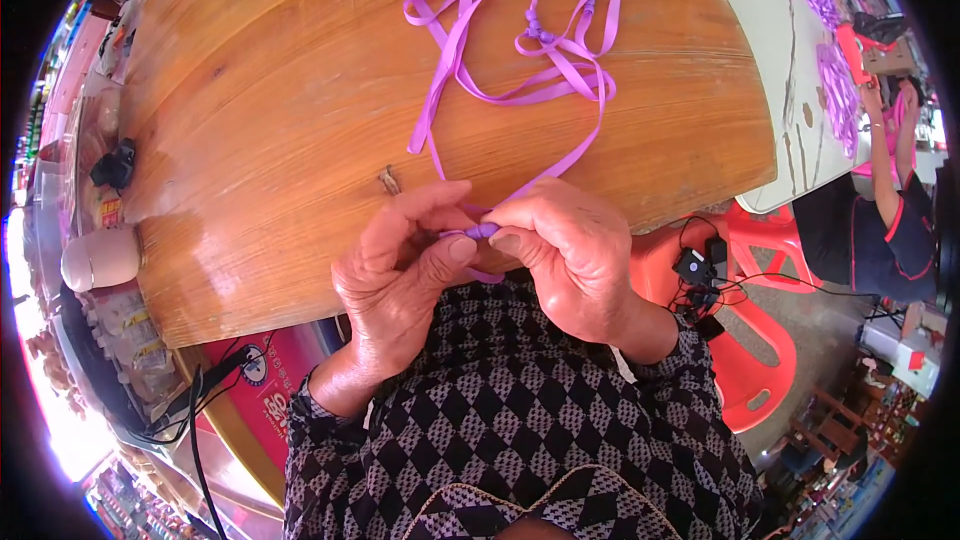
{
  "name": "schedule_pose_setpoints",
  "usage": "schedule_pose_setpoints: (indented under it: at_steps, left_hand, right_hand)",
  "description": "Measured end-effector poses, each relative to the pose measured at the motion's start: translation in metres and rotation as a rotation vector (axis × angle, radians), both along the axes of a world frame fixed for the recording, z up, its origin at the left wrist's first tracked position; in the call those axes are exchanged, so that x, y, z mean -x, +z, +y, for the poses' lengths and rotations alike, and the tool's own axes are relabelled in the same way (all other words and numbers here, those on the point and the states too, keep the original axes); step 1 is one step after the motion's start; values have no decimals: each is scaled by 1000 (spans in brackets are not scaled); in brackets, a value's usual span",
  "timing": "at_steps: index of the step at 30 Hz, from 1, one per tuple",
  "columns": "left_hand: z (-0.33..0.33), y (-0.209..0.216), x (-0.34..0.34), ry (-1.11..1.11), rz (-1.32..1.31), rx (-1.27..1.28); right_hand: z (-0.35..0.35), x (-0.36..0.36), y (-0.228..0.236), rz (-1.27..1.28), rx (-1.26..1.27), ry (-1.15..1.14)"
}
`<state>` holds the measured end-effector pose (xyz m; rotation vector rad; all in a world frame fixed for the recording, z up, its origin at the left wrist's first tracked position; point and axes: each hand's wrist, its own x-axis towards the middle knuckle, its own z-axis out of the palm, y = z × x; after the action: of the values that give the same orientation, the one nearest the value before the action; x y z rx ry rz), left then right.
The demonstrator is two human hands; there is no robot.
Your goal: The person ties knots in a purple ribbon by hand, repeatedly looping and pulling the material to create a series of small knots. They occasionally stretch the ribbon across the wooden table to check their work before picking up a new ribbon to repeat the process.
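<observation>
Between my two hands, close to the table's near edge, is a small knot in a purple ribbon. My left hand pinches the knot's left side with thumb and fingers. On the other side, the thumb and forefinger of my right hand close on the ribbon right by the knot. From there the ribbon runs away over the wooden table into a loose tangle of purple ribbon, which has more knots in it. A short tail hangs below my fingers.
A white marble-patterned table adjoins on the right, with bundles of purple ribbon. A co-worker's arm is beside it. Red plastic stools with black cables stand at my right. A pinkish rounded object sits at the left edge.
</observation>
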<state>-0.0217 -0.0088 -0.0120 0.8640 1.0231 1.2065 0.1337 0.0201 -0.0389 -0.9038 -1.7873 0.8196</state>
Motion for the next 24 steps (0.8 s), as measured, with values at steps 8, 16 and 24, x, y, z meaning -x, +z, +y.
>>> schedule_pose_setpoints:
  at_steps: [8, 16, 24]
  left_hand:
    - [0, -6, 9, -68, 230, -181]
    - [0, -6, 7, 61, 693, -433]
    - [1, -7, 6, 5, 762, -486]
  right_hand:
    - [5, 1, -2, -43, -76, 36]
    - [6, 3, 3, -14, -59, 86]
    - [0, 3, -3, 74, -1, 77]
